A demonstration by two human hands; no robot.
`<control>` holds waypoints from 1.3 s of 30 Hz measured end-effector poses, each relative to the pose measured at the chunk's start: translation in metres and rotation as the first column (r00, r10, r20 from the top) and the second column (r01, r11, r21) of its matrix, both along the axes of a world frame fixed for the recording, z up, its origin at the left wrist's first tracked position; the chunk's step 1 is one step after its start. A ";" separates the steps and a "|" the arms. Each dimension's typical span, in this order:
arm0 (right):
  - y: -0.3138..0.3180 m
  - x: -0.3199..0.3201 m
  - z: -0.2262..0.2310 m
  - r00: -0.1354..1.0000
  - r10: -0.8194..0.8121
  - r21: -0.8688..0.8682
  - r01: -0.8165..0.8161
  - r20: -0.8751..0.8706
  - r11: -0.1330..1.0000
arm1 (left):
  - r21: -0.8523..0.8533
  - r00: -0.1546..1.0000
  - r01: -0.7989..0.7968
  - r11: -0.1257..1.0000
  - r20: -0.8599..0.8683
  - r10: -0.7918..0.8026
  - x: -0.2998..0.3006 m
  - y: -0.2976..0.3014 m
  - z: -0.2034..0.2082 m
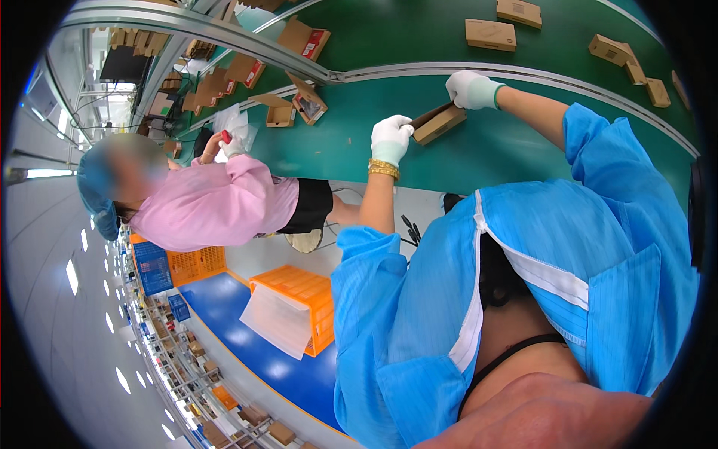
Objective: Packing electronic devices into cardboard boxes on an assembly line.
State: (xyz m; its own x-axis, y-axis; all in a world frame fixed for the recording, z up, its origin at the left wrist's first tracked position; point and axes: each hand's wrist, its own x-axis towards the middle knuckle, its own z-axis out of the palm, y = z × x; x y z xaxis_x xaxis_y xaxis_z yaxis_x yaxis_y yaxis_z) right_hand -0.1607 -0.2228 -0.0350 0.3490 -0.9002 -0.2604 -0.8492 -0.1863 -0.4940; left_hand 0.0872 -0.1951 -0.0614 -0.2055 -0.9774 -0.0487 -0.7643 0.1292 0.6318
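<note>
A small brown cardboard box (440,126) is held tilted over the green worktable, between my two white-gloved hands. My left hand (391,141) is closed with its fingertips at the box's left end, by the raised lid flap. At the other end, my right hand (474,91) has its fingers bent over the box's corner; part of its grip is hidden behind the cardboard. What lies inside the box cannot be made out.
On the green conveyor (389,37) behind a metal rail lie closed boxes (491,34) and several open ones. Two open boxes (280,112) stand on the table (329,150) to the left. A co-worker in pink (217,198) handles a red item there. An orange crate (321,310) stands on the floor.
</note>
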 end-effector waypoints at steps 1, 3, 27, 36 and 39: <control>-0.004 0.000 0.001 0.999 0.029 0.041 -0.027 -0.044 0.999 | 0.091 1.000 0.021 0.996 0.004 -0.021 0.000 -0.003 0.001; -0.005 0.000 0.000 0.997 0.051 0.072 -0.047 -0.060 0.996 | 0.122 0.999 -0.005 0.992 -0.041 0.010 0.001 0.000 -0.002; 0.014 0.013 -0.038 0.958 0.181 -0.326 -0.247 -0.221 0.912 | 0.021 0.828 0.126 0.992 0.549 -0.116 -0.038 0.001 -0.016; -0.052 -0.039 0.005 0.845 -0.270 -0.663 -0.125 -0.461 0.738 | -0.489 0.731 -0.459 0.742 0.267 0.628 0.059 -0.091 0.020; -0.042 -0.010 0.021 0.940 -0.124 -0.543 -0.073 -0.318 0.837 | -0.195 0.775 -0.587 0.785 0.145 0.615 0.117 -0.146 0.003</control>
State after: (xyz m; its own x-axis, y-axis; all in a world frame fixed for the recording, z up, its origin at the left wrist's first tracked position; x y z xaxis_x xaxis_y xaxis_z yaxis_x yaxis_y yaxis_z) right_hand -0.1709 -0.2651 -0.0145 0.3071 -0.9354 0.1753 -0.9493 -0.3141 -0.0134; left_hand 0.2045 -0.3406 -0.0580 0.4264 -0.8974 0.1136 -0.8156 -0.3271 0.4772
